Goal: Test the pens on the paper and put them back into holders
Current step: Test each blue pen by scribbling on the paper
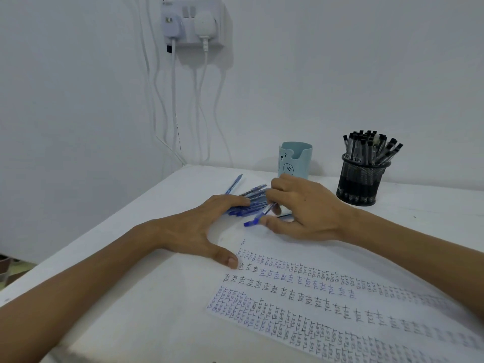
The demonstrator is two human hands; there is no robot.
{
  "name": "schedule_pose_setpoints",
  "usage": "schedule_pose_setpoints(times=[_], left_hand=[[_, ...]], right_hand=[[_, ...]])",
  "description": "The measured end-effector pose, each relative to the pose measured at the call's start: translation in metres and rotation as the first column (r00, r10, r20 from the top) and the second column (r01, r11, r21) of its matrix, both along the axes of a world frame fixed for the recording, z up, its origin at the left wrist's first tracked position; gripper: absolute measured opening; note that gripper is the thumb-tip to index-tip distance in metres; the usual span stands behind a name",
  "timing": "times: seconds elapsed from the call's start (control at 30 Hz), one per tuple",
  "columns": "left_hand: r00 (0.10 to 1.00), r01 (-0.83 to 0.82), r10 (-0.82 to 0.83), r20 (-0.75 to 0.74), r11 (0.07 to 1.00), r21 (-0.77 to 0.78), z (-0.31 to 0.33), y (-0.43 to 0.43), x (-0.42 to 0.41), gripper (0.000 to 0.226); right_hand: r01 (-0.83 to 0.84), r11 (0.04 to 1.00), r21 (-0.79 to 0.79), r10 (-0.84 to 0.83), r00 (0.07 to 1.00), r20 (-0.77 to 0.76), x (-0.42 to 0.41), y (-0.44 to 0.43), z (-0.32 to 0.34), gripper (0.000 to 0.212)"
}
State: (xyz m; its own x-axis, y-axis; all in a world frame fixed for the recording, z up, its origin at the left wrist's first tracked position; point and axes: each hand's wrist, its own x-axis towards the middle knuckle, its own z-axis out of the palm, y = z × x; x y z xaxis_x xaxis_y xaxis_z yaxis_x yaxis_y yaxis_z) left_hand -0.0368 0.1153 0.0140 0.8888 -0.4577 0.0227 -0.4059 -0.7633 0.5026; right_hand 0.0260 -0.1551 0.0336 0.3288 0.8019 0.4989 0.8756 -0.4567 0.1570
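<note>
A pile of blue pens (248, 205) lies on the white table behind the paper (340, 310), which is covered with rows of test writing. My left hand (193, 229) lies flat, its fingertips resting on the pile and its thumb on the paper's edge. My right hand (301, 208) pinches one blue pen (255, 220), its capped end pointing left. A light blue holder with a bear face (294, 161) stands behind the pile. A black mesh holder (362, 179), full of black pens, stands to its right.
One blue pen (234, 184) lies apart at the back left of the pile. The table's left edge (104, 231) runs diagonally, with the floor beyond it. White cables (172, 106) hang from a wall socket (193, 22) down to the table's back corner.
</note>
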Motion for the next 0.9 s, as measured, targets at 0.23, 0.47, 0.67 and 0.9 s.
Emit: schedule_pose_setpoints(times=[0.23, 0.47, 0.67, 0.9], left_hand=[[1.000, 0.025, -0.025, 0.018, 0.999, 0.028, 0.000, 0.000, 0.001, 0.121], [0.986, 0.098, -0.104, 0.132, 0.994, 0.057, -0.002, 0.000, 0.006, 0.102], [0.988, 0.130, -0.135, 0.074, 0.989, 0.076, 0.002, 0.002, 0.002, 0.078], [0.983, 0.128, -0.133, 0.125, 0.990, 0.051, 0.000, 0.000, 0.001, 0.073]], right_hand=[[0.080, 0.984, 0.159, -0.058, 0.989, -0.137, -0.003, 0.005, -0.011, 0.053], [0.001, 0.922, 0.387, 0.063, 0.986, -0.152, 0.000, 0.011, -0.012, 0.032], [0.284, 0.711, 0.643, 0.114, 0.856, -0.504, -0.009, 0.013, -0.004, 0.051], [0.426, 0.634, 0.646, 0.233, 0.691, -0.684, -0.010, 0.011, -0.016, 0.029]])
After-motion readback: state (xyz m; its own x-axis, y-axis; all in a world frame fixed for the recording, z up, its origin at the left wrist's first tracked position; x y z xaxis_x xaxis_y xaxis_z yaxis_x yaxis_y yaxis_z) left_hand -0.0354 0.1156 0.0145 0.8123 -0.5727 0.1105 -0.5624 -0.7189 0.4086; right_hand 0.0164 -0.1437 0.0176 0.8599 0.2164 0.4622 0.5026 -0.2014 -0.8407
